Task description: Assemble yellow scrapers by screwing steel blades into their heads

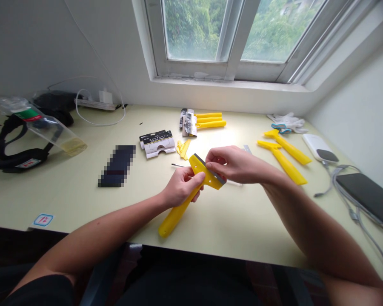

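My left hand [182, 187] is closed around the neck of a yellow plastic scraper [177, 216], whose handle slants down toward the front edge of the desk. My right hand [230, 163] pinches the scraper's wide head from above. A thin grey metal blade [218, 177] runs along the head's far edge, partly hidden by my right fingers. Two more yellow scrapers [287, 146] lie to the right of my right hand. Nearer the window are a bundle of yellow handles [209, 121] and small yellow pieces [183, 148].
The pale green desk [83, 204] also holds carded packs [157, 144], a pixelated dark rectangle [117, 166], and a clear face shield [51, 131] with black straps. At the back are a power strip [95, 104] and white gloves [287, 122]. A dark tablet [367, 195] and cables lie at the right.
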The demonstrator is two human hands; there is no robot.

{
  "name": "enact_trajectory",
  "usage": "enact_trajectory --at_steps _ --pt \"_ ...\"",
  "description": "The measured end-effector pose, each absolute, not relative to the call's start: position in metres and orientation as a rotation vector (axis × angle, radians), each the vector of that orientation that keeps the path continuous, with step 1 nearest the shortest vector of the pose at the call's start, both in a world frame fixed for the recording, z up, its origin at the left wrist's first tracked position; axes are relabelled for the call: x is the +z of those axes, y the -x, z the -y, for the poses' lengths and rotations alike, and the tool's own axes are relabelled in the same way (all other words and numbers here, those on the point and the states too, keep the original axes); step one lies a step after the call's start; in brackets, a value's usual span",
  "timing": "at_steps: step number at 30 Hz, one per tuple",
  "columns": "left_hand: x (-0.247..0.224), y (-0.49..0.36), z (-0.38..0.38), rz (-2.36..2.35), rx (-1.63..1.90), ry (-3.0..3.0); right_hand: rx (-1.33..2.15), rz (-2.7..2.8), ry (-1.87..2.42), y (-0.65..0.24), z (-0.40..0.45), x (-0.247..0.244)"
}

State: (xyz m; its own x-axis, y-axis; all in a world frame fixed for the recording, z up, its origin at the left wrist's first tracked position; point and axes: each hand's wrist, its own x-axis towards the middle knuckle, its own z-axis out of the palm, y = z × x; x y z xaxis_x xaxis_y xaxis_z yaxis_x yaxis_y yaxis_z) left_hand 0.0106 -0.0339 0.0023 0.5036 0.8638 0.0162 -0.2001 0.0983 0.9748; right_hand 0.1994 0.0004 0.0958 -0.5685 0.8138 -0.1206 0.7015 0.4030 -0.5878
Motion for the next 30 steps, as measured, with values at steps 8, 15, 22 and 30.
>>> enact_trajectory --at_steps 8,15,22,30 --pt "0.0011 -0.0105 0.0328 -0.707 0.905 -1.166 1.195 2.301 1.285 -0.2012 -0.0046 0.0896" --pt "0.0011 -0.0103 0.0330 -0.710 0.881 -1.185 1.363 2.290 1.278 -0.2049 -0.0069 0.0935" --pt "0.0023 -0.0099 0.0329 -0.736 0.870 -1.216 1.129 2.376 1.321 -0.2009 -0.0014 0.0957" --pt "0.0022 -0.0115 0.0343 -0.731 0.850 -1.254 1.003 2.476 1.344 -0.2038 0.0001 0.0989"
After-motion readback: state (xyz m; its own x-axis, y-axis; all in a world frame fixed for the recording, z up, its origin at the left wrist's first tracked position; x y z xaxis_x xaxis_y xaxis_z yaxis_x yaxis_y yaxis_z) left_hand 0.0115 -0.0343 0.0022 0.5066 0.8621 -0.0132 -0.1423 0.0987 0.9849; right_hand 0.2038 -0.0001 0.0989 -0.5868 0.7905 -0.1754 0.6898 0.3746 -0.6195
